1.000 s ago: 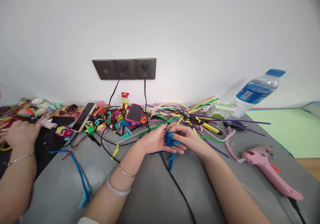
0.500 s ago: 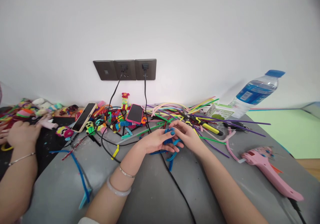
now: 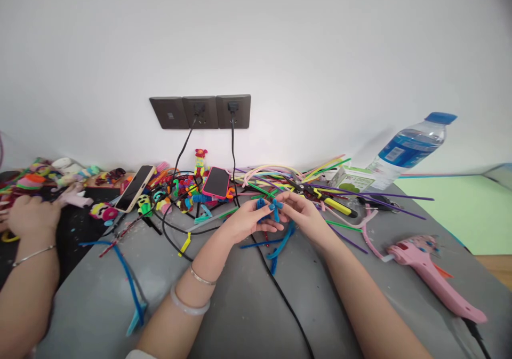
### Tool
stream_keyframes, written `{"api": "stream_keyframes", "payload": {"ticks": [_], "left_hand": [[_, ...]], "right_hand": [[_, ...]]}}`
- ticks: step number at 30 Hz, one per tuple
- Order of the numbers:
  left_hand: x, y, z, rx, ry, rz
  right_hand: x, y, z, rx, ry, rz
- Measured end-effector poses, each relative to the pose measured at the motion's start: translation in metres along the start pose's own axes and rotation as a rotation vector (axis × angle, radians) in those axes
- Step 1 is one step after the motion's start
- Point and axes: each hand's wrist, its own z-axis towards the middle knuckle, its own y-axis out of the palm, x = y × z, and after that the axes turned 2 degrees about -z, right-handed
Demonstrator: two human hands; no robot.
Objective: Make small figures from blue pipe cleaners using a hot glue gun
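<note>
Over the middle of the grey table (image 3: 240, 305), my left hand (image 3: 248, 223) is closed around a small piece of blue pipe cleaner (image 3: 263, 204) that looks coiled. My right hand (image 3: 302, 212) pinches a lighter blue end of it between thumb and fingers, right beside the left fingertips. Part of the piece is hidden by the fingers. Just below the hands, loose blue pipe cleaner pieces (image 3: 282, 241) lie on the table. Further left rests a long bent blue pipe cleaner (image 3: 128, 273) with a light blue end.
Pipe cleaners, yellow-handled pliers (image 3: 336, 205), a pink-cased phone (image 3: 216, 182) and small figures (image 3: 200, 161) crowd the wall side. A pink glue gun (image 3: 436, 279) and a water bottle (image 3: 412, 148) are at right. Black cables (image 3: 280, 289) cross the table. Another person's hand (image 3: 34, 217) is at far left.
My right hand has shifted slightly, and its fingertips now pinch the light blue end higher up, in front of the left fingers. More of the loose blue pieces below shows.
</note>
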Motion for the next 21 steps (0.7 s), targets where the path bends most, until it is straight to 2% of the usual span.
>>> {"api": "stream_keyframes", "payload": {"ticks": [8, 11, 14, 16, 21], "left_hand": [[0.001, 0.001, -0.003, -0.038, -0.005, 0.081], [0.002, 0.001, -0.004, -0.012, -0.036, 0.136], [0.002, 0.001, -0.004, 0.008, 0.001, 0.142], [0.003, 0.000, -0.003, 0.023, 0.057, 0.135], [0.007, -0.003, -0.002, 0.083, 0.172, 0.157]], "right_hand": [[0.004, 0.000, 0.000, -0.043, -0.044, -0.017], [0.000, -0.002, 0.000, 0.011, -0.073, -0.089], [-0.009, -0.010, -0.003, 0.048, -0.082, -0.193], [-0.016, -0.019, -0.008, -0.022, -0.062, -0.274], [-0.025, -0.037, -0.019, -0.402, 0.075, -0.522]]}}
